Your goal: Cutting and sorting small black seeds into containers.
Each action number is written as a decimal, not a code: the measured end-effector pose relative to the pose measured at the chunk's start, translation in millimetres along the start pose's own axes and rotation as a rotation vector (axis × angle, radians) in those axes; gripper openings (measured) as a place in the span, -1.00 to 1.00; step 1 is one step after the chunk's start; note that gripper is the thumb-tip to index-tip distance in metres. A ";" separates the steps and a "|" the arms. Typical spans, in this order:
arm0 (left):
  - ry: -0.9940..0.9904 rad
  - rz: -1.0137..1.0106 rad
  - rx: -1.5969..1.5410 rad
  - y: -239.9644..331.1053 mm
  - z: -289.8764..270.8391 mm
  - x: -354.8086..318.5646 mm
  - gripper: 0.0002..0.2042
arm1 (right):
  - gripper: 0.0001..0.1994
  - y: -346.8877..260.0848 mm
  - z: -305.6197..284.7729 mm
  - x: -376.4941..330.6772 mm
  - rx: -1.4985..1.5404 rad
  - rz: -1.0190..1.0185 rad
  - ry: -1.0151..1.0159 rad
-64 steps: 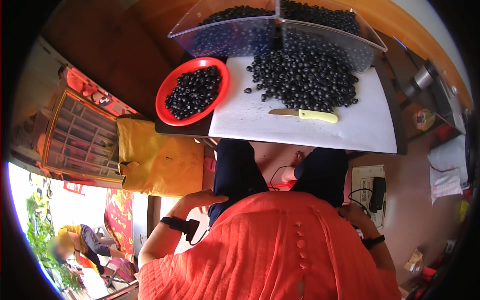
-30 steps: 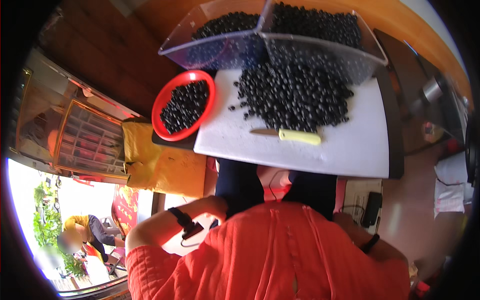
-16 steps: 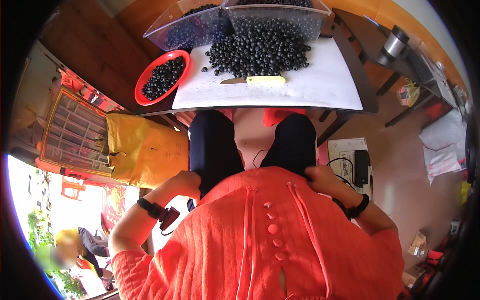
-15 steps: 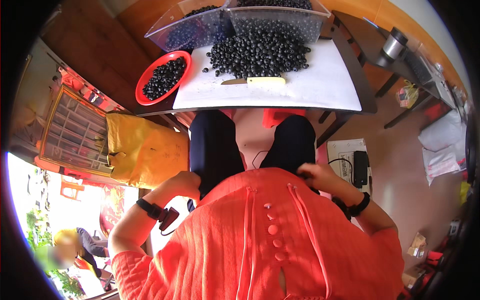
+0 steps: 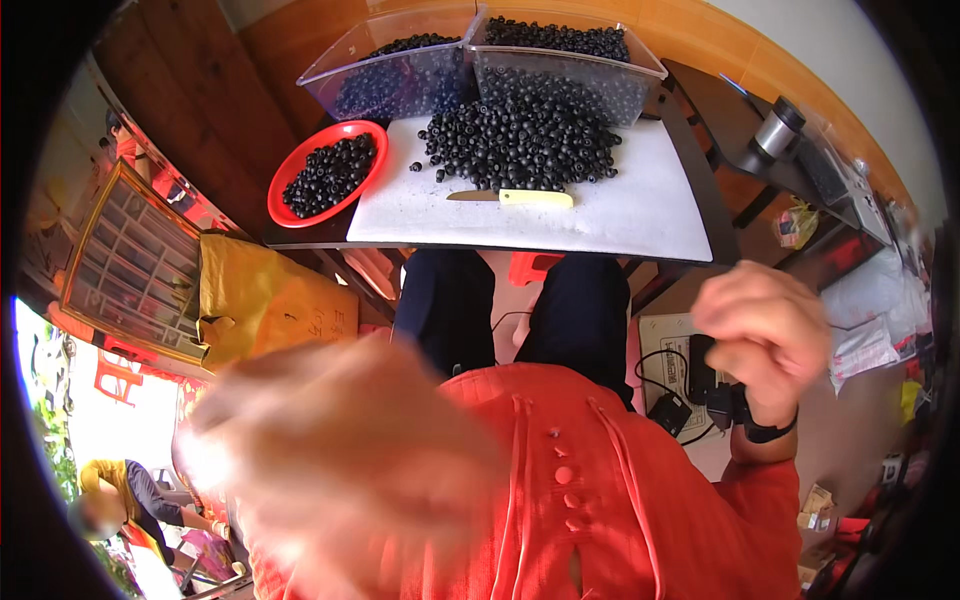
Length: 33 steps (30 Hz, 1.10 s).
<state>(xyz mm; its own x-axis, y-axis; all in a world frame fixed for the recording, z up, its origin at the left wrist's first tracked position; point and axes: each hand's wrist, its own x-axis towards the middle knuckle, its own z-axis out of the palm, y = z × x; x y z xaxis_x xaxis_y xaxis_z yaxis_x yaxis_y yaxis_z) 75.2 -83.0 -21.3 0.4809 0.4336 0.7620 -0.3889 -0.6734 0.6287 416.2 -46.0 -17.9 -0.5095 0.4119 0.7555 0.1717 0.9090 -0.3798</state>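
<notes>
My left hand (image 5: 350, 450) is raised close in front of the red shirt, badly smeared by motion, its fingers unreadable. To the right of my lap, my right hand (image 5: 765, 330) is lifted with its fingers curled into a loose fist; nothing shows in it. Neither hand touches the table. A heap of small round black bead-like pieces (image 5: 520, 140) lies on the white mat (image 5: 520, 228). In front of the heap rests a knife (image 5: 537, 199), its pale yellow handle to the right and blade to the left. More black pieces fill part of a red plate (image 5: 372, 180) at the left.
Two clear plastic bins (image 5: 645, 75) of black pieces stand behind the heap. A yellow bag (image 5: 270, 290) is left of my legs. At right are a side table with a metal cup (image 5: 778, 130) and a floor box with a black cabled device (image 5: 705, 370). Another person (image 5: 130, 505) sits far left.
Both hands have left my lap: the left has come up toward the camera, the right has risen outward to the right. The view has shifted slightly. Knife and black pieces stay in place.
</notes>
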 end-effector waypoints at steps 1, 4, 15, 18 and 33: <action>-0.012 -0.022 0.008 51.1 -52.9 -43.5 -0.62 | -0.78 -13.0 -12.9 2.4 -0.041 -0.025 0.054; -0.018 -0.066 0.029 72.5 -61.4 -60.1 -0.65 | -0.84 -44.7 -52.2 6.0 -0.106 -0.118 0.015; -0.029 -0.224 0.081 54.0 -40.8 -15.1 -0.75 | -0.52 -48.5 -20.4 20.8 0.066 -0.399 0.218; -0.045 -0.235 0.082 71.1 -42.5 -25.5 -0.77 | -0.56 -41.5 -13.8 43.0 0.000 -0.368 0.209; -0.065 -0.377 0.216 147.8 -60.5 -69.6 -0.77 | -0.72 -45.4 7.0 26.9 -0.171 -0.263 0.205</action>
<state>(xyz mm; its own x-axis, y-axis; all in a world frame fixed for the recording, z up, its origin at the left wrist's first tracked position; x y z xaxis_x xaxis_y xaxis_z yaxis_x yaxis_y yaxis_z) -63.3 -176.5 28.0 0.6085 0.6395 0.4698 -0.0066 -0.5879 0.8089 388.8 -76.5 15.9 -0.3782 0.1518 0.9132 0.2051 0.9757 -0.0772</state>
